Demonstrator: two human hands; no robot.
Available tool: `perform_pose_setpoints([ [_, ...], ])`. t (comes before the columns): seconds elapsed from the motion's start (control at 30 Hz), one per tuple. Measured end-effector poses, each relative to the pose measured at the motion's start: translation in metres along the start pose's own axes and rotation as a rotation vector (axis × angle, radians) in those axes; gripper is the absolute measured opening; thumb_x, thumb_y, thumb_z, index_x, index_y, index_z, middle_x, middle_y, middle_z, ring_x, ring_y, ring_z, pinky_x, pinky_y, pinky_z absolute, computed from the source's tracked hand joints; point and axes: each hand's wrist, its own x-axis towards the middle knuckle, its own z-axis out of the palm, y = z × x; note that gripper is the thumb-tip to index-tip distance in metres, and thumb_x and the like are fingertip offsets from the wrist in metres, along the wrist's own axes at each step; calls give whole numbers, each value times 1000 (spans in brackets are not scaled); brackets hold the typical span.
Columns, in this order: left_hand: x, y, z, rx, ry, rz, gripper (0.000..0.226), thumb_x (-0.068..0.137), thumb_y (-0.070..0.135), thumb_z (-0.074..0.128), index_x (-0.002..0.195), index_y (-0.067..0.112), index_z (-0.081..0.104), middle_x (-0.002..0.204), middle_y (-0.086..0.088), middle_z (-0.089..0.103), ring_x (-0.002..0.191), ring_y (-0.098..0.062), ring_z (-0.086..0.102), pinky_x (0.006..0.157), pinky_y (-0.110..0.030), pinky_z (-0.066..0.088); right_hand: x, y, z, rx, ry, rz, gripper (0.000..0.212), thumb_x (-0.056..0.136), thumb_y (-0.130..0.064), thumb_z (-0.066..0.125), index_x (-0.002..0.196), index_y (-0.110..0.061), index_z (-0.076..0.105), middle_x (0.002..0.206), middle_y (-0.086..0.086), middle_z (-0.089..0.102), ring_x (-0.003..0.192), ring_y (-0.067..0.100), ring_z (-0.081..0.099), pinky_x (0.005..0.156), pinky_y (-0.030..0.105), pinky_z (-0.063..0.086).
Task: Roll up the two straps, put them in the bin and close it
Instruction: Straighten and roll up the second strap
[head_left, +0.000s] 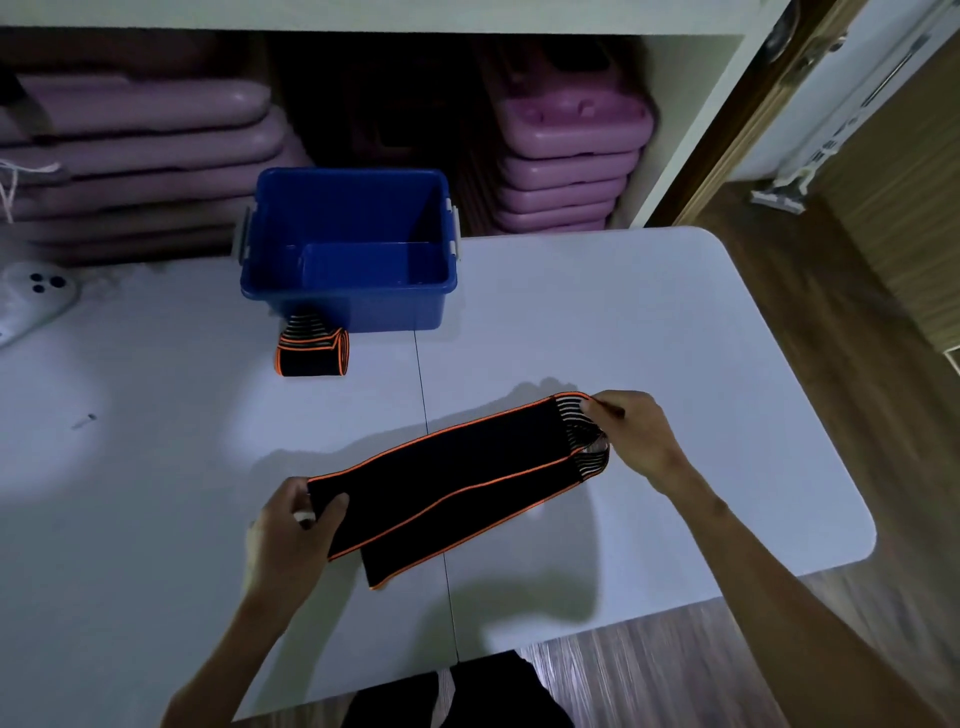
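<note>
A black strap with orange edges (457, 483) is stretched out just above the white table (649, 338), doubled over on itself. My left hand (291, 535) grips its near left end. My right hand (634, 436) pinches its striped far right end. A second strap of the same kind (311, 351) lies rolled up on the table, right in front of the blue bin (348, 296). The bin stands open with nothing visible inside it. No lid is in view.
A white object with dark spots (36, 296) lies at the table's left edge. Stacked pink plastic pieces (566, 171) fill the shelf behind the bin. The table's right edge drops to a wooden floor (857, 364).
</note>
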Motion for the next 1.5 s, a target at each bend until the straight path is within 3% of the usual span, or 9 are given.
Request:
perform_pose_setpoints([
  [0.1,-3,-2,-1,-4,-57,1,14,81,25,72,78,17,61,78,-3,68,77,-24,67,69,-43,53,-3,7,2,-85,-12,-6,10,91,-12,63,83,-14,70,78,0,68,74,16,62,63,16,43],
  [0.27,-5,-3,20,24,-215,-11,20,80,25,73,69,13,61,60,-3,60,54,-22,62,54,-37,54,-11,23,16,-270,69,-9,7,90,-17,61,88,-17,68,92,1,60,97,23,54,70,38,53],
  [0.37,-8,-7,30,205,-164,116,7,82,24,70,77,24,65,83,3,59,75,-15,57,64,-30,48,-14,22,19,-371,119,2,12,93,-21,60,96,-15,69,107,4,49,105,23,41,63,35,51],
  [0.47,-6,-17,32,285,-134,140,5,84,24,68,88,21,66,102,2,48,95,-18,47,81,-30,41,-15,18,21,-388,114,8,14,95,-23,57,97,-15,68,107,4,49,103,22,43,63,34,51],
  [0.63,-2,-24,27,274,-187,190,6,85,20,67,81,22,63,82,3,64,74,-15,59,59,-24,40,-11,14,30,-454,121,-12,15,95,-17,50,91,-15,64,90,4,54,86,25,54,58,31,46],
  [0.9,-5,-37,16,127,-254,62,17,83,13,70,85,23,56,78,0,68,54,-18,65,52,-35,53,-1,6,20,-560,239,40,4,93,-12,53,97,-9,54,86,8,58,77,28,57,57,34,49],
  [1.03,-8,-40,12,86,-375,-11,8,90,16,62,97,20,62,88,-3,69,67,-19,69,60,-33,57,-6,-10,27,-546,194,12,9,90,-18,61,93,-10,59,89,6,59,84,26,56,62,39,54],
  [1.2,-8,-49,7,101,-470,-13,14,92,15,57,99,25,65,93,3,70,84,-18,68,77,-45,57,-14,-13,43,-478,73,-4,2,88,-11,55,86,-12,56,77,4,62,68,25,61,56,35,53],
  [1.5,-9,-51,-3,129,-513,17,35,86,1,55,104,30,61,94,4,69,87,-15,66,77,-38,53,9,1,41,-611,169,-51,13,91,-17,62,99,-11,54,93,7,54,83,25,54,55,33,46],
])
